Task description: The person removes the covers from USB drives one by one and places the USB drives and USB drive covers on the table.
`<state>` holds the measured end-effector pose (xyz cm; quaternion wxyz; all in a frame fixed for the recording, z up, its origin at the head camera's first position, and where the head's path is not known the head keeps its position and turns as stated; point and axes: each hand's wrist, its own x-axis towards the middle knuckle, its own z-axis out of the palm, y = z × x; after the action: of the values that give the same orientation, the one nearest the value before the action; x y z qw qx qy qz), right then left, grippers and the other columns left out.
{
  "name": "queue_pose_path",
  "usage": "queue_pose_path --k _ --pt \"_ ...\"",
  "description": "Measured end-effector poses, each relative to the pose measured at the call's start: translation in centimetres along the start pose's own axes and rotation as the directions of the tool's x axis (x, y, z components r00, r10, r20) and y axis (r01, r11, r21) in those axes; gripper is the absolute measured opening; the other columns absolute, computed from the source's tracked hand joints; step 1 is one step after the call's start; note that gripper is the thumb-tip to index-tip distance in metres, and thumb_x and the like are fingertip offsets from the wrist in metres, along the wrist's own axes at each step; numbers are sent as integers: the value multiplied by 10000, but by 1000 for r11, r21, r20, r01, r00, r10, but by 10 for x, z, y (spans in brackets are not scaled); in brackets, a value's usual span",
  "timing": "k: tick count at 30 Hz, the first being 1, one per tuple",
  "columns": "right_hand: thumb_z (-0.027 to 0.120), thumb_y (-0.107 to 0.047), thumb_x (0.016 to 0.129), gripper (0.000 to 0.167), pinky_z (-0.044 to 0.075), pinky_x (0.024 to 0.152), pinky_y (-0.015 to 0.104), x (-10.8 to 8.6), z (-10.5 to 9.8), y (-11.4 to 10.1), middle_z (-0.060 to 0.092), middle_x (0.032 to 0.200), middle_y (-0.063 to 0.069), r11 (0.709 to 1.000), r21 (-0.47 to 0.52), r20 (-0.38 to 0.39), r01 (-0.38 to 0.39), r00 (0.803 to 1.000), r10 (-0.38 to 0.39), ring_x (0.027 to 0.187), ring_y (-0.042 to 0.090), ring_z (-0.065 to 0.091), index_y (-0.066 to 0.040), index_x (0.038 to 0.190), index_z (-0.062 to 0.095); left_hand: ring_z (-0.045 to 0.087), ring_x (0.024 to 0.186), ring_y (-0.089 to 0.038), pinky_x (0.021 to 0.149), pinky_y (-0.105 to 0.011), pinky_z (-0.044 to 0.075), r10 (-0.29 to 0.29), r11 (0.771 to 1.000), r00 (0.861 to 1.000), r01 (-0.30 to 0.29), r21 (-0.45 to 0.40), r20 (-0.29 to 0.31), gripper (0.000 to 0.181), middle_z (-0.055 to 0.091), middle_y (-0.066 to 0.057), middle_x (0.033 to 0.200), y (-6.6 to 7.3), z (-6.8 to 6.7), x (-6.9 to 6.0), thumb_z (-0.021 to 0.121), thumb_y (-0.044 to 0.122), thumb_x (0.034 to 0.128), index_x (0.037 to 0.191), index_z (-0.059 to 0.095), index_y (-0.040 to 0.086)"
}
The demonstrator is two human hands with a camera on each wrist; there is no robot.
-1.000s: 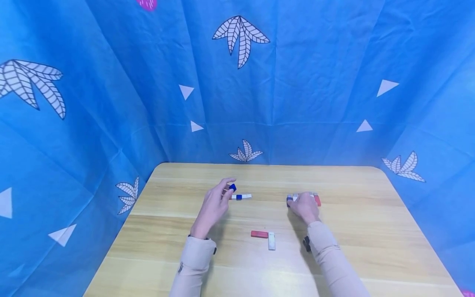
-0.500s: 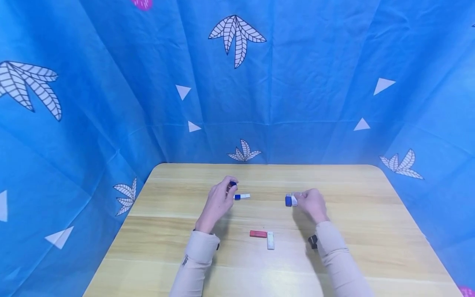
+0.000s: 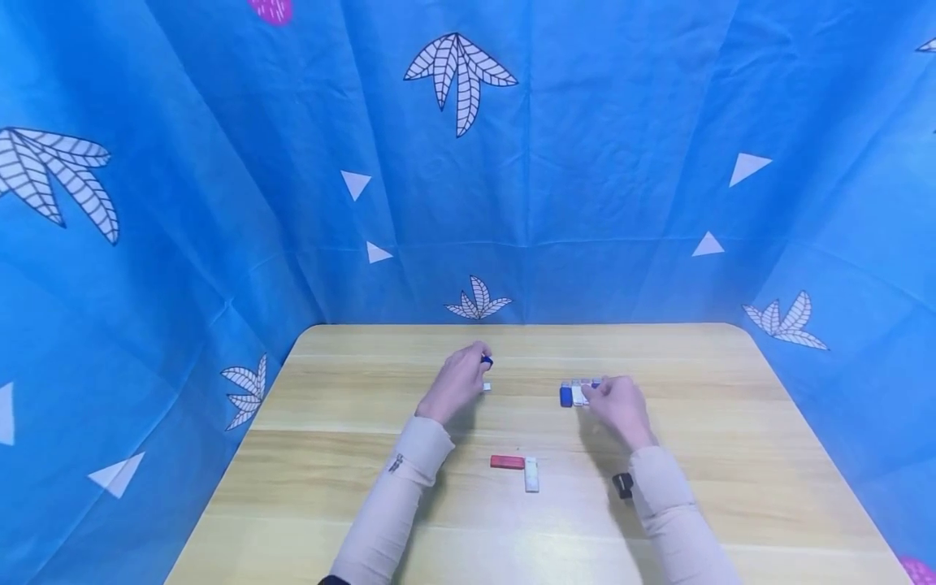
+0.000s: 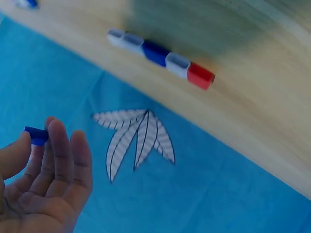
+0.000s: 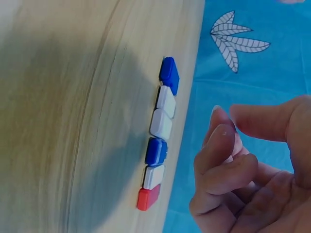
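Note:
My left hand [image 3: 455,383] pinches a small blue cap-like piece [image 4: 37,136] between thumb and fingertips, raised off the table. Beneath that hand lies a row of short pieces, mostly hidden in the head view. The left wrist view shows its white pieces, a blue piece [image 4: 155,53] and a red piece [image 4: 200,76] at one end. Over the right row, my right hand [image 3: 620,408] has loosely bent fingers, with nothing visible between thumb and fingertips. That row has blue pieces [image 5: 169,75], white pieces [image 5: 161,124] and a red piece [image 5: 148,196] side by side.
Nearer on the wooden table [image 3: 292,487], a red stick [image 3: 507,461] lies crosswise beside a white stick [image 3: 531,474], their ends close together. A blue patterned curtain [image 3: 607,162] hangs behind the table and on both sides.
My left hand has moved right and a little farther away with the blue piece, now covering most of the left row. My right hand has shifted right, uncovering the row's left end.

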<state>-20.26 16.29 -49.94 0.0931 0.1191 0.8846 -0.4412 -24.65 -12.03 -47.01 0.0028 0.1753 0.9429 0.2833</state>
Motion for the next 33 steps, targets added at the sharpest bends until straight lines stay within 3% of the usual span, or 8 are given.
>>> queue_pose_path --k 2,3,4,7,10,13,24,33 --pt "609 -273 1002 388 407 445 238 -4 1 -2 356 1579 303 1000 -8 14 7 1000 -7 954 332 704 -43 690 606 660 1166 -298 1040 -407 547 35 999 999 -35 36 26 263 702 -136 1225 -1 6 8 556 45 1010 1268 603 38" --pt "608 -277 1003 386 426 486 252 -6 1 -4 346 1587 301 1000 -21 16 13 1000 -12 1168 411 652 -45 695 600 658 1167 -301 1045 -407 544 48 997 998 -50 55 41 284 702 -141 1231 -2 10 12 574 32 994 1277 607 34" --pt "609 -284 1003 383 442 524 270 -8 2 -5 379 1573 300 999 -32 17 16 1000 -15 1219 444 612 -65 690 586 661 1148 -301 1038 -408 547 64 994 997 -68 83 52 288 707 -144 1212 -3 13 15 595 30 980 1268 617 31" --pt "614 -297 1001 357 449 600 310 -14 5 -7 572 1411 295 999 -48 12 22 1000 -21 1009 341 686 -80 719 586 667 1056 -272 992 -389 560 87 982 993 -100 163 83 236 728 -122 1114 -7 23 23 660 52 944 1179 657 42" --pt "629 -284 991 300 448 600 300 -21 7 -10 711 979 192 998 -42 6 40 999 -40 608 158 505 -43 814 646 641 953 -226 923 -361 565 88 966 991 -110 235 104 140 725 -80 995 -10 31 28 698 86 928 1065 684 64" --pt "648 -253 978 273 450 590 290 -27 8 -11 655 759 91 996 -40 -3 75 997 -76 586 126 495 7 907 687 631 938 -215 913 -349 566 80 950 989 -114 291 125 134 726 -70 974 -12 36 31 713 88 921 1052 695 65" --pt "652 -252 976 249 421 533 279 -40 13 -11 607 679 37 996 -21 12 84 996 -84 581 131 483 -10 923 686 610 1063 -248 964 -393 558 79 887 980 -153 436 182 213 688 -91 1123 -16 51 37 745 105 896 1100 700 65" --pt "638 -265 984 253 441 556 290 -49 10 -13 630 719 45 995 -34 16 93 996 -92 623 161 527 -25 910 677 606 1134 -266 1031 -452 535 27 887 978 -119 447 207 220 662 -108 1201 -15 55 34 733 91 899 1115 695 76"
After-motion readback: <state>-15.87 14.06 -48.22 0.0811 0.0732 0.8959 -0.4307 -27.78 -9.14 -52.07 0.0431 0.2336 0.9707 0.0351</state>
